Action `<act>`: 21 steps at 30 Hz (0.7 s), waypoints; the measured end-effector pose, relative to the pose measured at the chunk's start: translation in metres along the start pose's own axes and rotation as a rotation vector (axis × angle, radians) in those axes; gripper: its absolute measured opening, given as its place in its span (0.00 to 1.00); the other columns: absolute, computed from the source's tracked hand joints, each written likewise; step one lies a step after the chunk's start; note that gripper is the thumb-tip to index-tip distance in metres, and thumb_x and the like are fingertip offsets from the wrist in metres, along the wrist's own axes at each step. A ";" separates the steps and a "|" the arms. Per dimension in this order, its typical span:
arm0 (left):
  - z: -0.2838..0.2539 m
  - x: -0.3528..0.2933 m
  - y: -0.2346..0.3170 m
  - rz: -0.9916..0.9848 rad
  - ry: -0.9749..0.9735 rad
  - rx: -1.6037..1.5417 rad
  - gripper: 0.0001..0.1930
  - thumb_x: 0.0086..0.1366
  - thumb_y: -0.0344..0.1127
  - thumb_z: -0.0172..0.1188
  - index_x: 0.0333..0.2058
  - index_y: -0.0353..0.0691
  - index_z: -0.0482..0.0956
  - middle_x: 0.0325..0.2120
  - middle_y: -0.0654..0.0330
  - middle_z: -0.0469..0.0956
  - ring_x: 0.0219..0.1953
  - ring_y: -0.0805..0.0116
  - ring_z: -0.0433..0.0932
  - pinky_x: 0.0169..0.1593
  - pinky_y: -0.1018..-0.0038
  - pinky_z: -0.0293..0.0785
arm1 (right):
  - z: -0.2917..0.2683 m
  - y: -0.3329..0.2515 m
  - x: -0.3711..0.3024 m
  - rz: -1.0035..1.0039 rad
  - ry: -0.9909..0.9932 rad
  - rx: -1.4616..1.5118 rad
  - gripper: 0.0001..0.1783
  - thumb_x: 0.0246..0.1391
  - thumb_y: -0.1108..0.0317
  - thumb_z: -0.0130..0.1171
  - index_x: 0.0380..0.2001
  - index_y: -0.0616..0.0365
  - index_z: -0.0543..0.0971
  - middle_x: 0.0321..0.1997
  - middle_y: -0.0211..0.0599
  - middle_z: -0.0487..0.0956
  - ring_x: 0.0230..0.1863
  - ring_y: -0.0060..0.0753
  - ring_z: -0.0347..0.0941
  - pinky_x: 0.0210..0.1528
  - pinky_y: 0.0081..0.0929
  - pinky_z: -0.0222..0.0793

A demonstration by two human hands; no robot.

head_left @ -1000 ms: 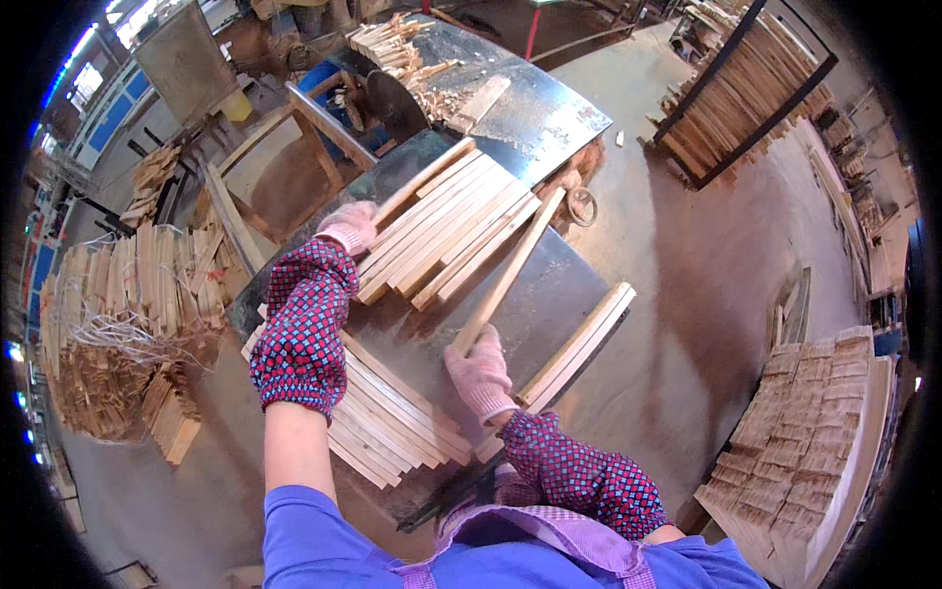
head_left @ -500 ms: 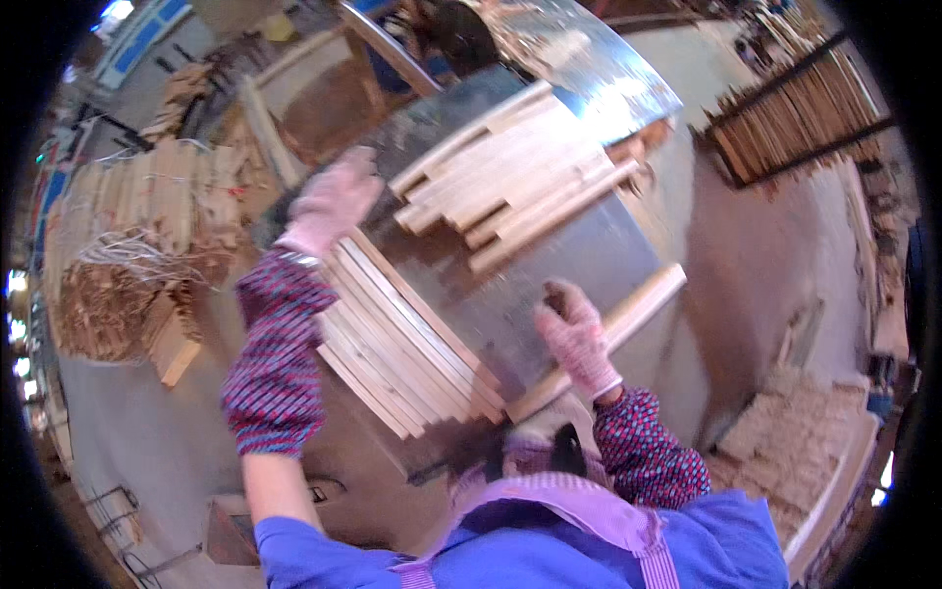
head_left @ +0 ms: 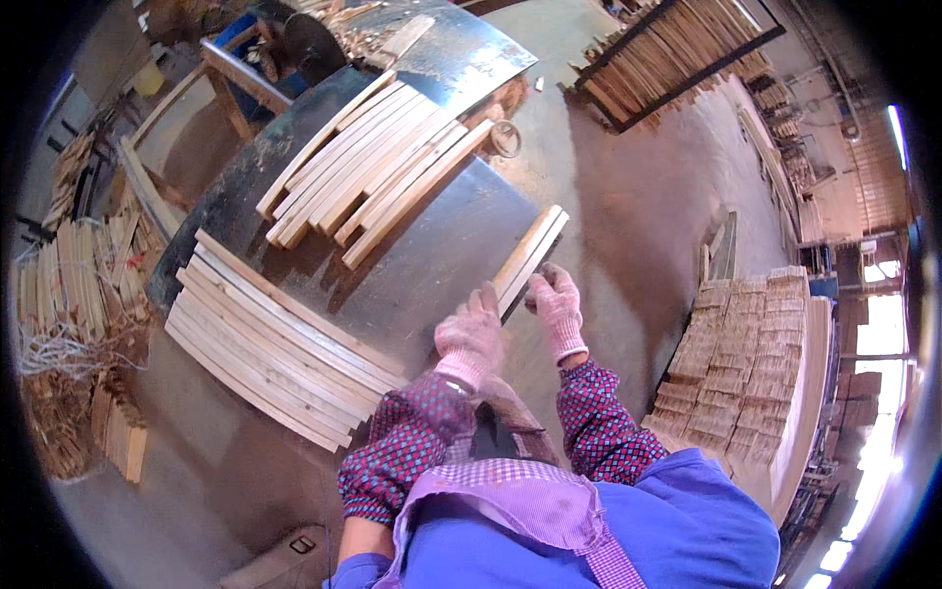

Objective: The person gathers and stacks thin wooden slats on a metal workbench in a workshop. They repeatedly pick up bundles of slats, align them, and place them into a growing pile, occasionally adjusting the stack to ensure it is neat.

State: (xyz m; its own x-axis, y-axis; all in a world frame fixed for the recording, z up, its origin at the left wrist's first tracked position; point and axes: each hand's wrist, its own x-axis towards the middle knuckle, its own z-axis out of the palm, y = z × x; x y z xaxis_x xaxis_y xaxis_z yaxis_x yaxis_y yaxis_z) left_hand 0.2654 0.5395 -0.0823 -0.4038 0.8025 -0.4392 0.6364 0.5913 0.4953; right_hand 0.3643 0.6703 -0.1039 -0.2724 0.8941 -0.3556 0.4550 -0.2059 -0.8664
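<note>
At the table's right edge, two pale wooden strips (head_left: 530, 257) lie side by side, slanting toward me. My left hand (head_left: 471, 334), in a pink knit glove, is at their near end with fingers stretched forward; it hides that end. Just right of the strips is my right hand (head_left: 556, 309), gloved the same way. Its fingers are loosely bent, thumb apart, and nothing shows in them. To the left, several strips (head_left: 280, 339) lie in a neat row along the table's near side. Farther back, another uneven group of strips (head_left: 378, 162) rests on the dark metal tabletop (head_left: 446, 240).
Bundled wood (head_left: 74, 294) stands on the floor at left. Stacked wood pieces (head_left: 731, 363) rise at right. A dark-framed rack of strips (head_left: 677, 59) is at the far right. Wood scraps lie on a shiny metal surface (head_left: 461, 49) behind the table.
My left hand has come from the far left end of the row to the strips at the right edge. The view has turned right. Two strips now show there, where one showed before.
</note>
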 end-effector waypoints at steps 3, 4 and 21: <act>-0.028 0.014 0.005 -0.096 -0.101 -0.148 0.32 0.55 0.46 0.60 0.56 0.36 0.66 0.48 0.49 0.76 0.48 0.49 0.77 0.52 0.61 0.73 | -0.012 -0.007 -0.014 0.068 -0.044 0.166 0.25 0.56 0.63 0.58 0.54 0.65 0.71 0.39 0.34 0.78 0.29 0.23 0.73 0.34 0.23 0.73; -0.039 0.014 0.000 -0.125 -0.131 -0.213 0.30 0.55 0.45 0.61 0.54 0.36 0.68 0.45 0.50 0.79 0.46 0.49 0.79 0.50 0.61 0.75 | -0.015 -0.017 -0.022 0.083 -0.044 0.191 0.27 0.57 0.61 0.58 0.55 0.66 0.70 0.39 0.35 0.78 0.28 0.24 0.74 0.34 0.24 0.74; -0.037 -0.127 -0.065 0.151 0.410 -1.996 0.37 0.54 0.29 0.63 0.62 0.40 0.58 0.53 0.53 0.71 0.52 0.59 0.74 0.55 0.65 0.73 | 0.076 -0.107 -0.098 0.180 -0.866 0.406 0.23 0.55 0.62 0.61 0.50 0.64 0.73 0.38 0.32 0.78 0.36 0.23 0.75 0.40 0.23 0.74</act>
State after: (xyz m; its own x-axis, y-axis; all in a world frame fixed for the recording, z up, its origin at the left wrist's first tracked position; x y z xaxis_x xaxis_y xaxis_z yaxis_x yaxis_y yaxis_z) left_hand 0.2509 0.4021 -0.0306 -0.7030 0.6420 -0.3060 -0.6683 -0.4489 0.5932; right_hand 0.2781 0.5745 -0.0032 -0.8304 0.2672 -0.4889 0.2683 -0.5773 -0.7712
